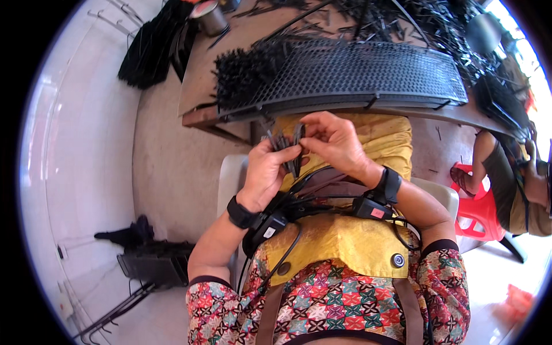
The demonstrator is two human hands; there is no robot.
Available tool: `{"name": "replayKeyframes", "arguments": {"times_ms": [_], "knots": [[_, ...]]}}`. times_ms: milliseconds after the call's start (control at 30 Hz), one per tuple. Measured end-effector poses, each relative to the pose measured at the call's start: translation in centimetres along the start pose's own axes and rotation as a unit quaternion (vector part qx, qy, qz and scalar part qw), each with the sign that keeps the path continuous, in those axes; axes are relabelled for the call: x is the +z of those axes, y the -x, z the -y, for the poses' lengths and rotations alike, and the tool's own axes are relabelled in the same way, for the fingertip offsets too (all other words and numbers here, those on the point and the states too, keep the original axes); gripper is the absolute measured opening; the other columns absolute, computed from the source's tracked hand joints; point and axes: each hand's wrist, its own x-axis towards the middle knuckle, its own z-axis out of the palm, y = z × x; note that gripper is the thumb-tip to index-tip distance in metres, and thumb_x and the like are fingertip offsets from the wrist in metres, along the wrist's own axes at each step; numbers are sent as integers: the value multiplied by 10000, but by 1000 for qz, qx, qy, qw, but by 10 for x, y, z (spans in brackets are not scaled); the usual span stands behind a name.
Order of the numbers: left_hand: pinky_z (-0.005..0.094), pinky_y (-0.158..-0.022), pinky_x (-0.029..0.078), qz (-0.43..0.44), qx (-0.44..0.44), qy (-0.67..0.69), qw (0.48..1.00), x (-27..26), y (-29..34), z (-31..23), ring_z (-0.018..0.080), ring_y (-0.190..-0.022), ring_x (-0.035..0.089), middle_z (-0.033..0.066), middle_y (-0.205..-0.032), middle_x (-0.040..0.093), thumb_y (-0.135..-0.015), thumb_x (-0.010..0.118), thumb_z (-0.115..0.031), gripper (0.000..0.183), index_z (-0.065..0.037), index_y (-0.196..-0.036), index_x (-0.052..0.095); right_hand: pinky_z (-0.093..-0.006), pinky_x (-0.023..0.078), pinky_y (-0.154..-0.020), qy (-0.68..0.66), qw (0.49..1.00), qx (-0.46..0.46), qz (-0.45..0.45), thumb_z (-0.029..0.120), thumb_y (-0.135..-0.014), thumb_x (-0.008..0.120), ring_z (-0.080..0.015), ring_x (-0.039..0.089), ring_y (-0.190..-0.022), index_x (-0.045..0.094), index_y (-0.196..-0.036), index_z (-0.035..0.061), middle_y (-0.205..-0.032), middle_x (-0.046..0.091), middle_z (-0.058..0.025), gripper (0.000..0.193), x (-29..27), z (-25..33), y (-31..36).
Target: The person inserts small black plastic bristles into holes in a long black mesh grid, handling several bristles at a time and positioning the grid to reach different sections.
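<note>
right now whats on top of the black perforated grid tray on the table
Upright thin black plastic sticks fill holes at the left end of the black perforated grid tray; the rest shows empty holes. Underneath is hidden.

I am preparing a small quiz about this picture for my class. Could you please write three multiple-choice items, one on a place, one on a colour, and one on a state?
1. Where is the black mesh rack?
A. on the wooden table, in front of the hands
B. on the floor by the white wall
C. on the red stool

2. What colour is the apron?
A. blue
B. yellow
C. white

3. What do the hands do with the thin black pieces?
A. the left hand grips a bunch and the right hand pinches at its top
B. both hands rest empty on the lap
C. only the right hand touches them

Answers:
1. A, the rack lies on the table beyond the hands.
2. B, the cloth over the chest and lap is yellow.
3. A, both hands meet on the bunch.
</note>
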Motion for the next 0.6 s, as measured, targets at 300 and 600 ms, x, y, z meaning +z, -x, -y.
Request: {"name": "replayKeyframes", "arguments": {"times_ms": [300, 600], "knots": [[392, -774, 531, -34, 59, 40, 997, -9, -5, 0, 214, -855, 605, 75, -906, 596, -835, 574, 12, 138, -10, -971, 561, -170, 434, -565, 17, 999, -11, -34, -36, -750, 632, -20, 509, -644, 558, -1035, 7, -741, 569, 14, 298, -6, 5, -10], [389, -667, 557, -39, 34, 19, 998, -8, 8, -31, 209, -812, 607, 77, -868, 590, -837, 596, -33, 120, -26, -950, 556, -191, 458, -577, 180, 946, -234, -130, 36, -740, 686, -48, 547, -626, 569, -982, 19, -722, 603, -15, 269, -8, 43, -88]]}}
